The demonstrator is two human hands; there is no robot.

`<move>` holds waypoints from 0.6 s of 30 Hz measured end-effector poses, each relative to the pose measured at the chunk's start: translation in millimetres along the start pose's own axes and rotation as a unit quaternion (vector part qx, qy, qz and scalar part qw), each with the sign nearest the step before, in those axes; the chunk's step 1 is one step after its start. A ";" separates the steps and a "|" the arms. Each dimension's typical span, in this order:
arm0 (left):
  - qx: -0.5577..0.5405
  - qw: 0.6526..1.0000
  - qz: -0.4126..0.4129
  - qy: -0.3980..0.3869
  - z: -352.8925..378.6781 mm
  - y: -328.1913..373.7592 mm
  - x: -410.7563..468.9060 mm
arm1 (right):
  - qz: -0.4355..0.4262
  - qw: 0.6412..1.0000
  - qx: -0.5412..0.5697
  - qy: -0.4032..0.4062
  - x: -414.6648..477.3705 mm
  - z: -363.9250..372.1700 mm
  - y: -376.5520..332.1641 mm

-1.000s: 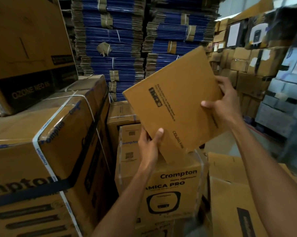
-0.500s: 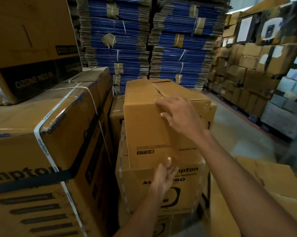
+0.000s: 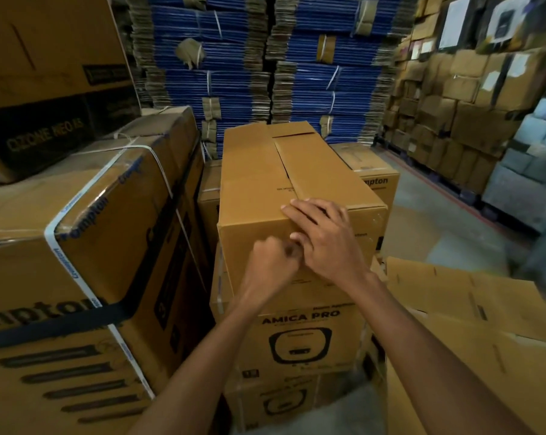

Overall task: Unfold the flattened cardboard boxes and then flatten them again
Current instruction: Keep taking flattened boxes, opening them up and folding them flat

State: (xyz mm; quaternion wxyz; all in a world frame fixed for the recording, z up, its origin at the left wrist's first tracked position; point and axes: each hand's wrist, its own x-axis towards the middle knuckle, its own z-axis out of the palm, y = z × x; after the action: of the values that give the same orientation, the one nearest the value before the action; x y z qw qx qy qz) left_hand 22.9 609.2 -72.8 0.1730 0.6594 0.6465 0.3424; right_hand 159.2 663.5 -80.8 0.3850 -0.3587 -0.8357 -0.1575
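Observation:
A plain brown cardboard box [image 3: 259, 183] stands unfolded into its full shape, lying lengthwise on a printed Amica Pro carton [image 3: 300, 340]. Its top flaps are folded down, with a seam running along the top. My right hand [image 3: 325, 240] lies over the near top edge, its fingers spread flat on the right flap and its thumb on the front face. My left hand [image 3: 271, 262] is curled into a fist against the front face, touching the right thumb. I see nothing held in it.
Flattened brown boxes [image 3: 469, 309] lie in a pile at the lower right. A large strapped carton [image 3: 92, 246] stands close on the left. Tall bundles of blue flattened cartons [image 3: 234, 73] fill the back, and stacked cartons [image 3: 453, 105] line the right wall beyond a strip of floor [image 3: 438, 221].
The box went from held tilted in the air to set down on the carton stack. My right hand slid to the near top edge, and my left hand rose and curled against the front face.

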 end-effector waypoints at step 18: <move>0.232 0.967 0.084 -0.068 -50.9 13.4 121.5 | 0.234 0.960 0.045 -0.145 74.9 -28.2 -4.9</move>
State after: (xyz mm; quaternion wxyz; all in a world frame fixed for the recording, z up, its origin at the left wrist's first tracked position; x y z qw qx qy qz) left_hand -10.3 714.9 -0.2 0.0292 0.7555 0.6370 0.1503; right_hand 137.2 680.7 -5.7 0.3015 -0.5453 -0.7817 0.0279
